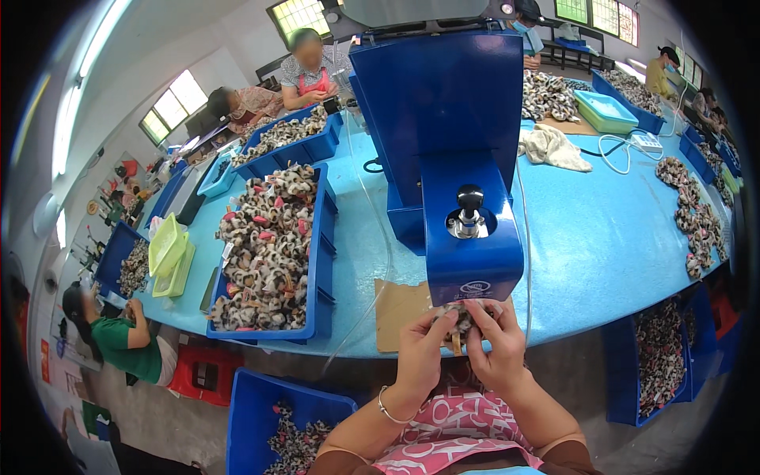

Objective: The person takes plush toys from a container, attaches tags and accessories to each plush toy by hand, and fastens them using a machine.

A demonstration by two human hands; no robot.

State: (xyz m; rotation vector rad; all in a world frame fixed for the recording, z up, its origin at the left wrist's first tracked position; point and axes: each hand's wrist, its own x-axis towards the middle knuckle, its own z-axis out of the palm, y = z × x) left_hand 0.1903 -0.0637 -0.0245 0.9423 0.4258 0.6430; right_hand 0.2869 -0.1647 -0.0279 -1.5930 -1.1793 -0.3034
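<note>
Both hands meet at the near edge of the light blue table (594,261), just under the front of a blue press-like machine (475,267). My left hand (419,356) pinches one side of a small fuzzy plush toy (457,336) in grey, white and brown. On its other side, my right hand (499,348) grips the same toy with thumb and fingers. The machine's overhanging head hides the toy's far part. A black knob (470,197) on a metal stem tops that head. Beneath it lies a piece of brown cardboard (393,318).
Left of the machine, a blue bin (323,229) is heaped with similar plush toys. Another blue bin (245,404) stands below the table edge. More toys (695,218) lie at the right, beyond a cream cloth (556,148) and a power strip (646,142). Several people work around the room.
</note>
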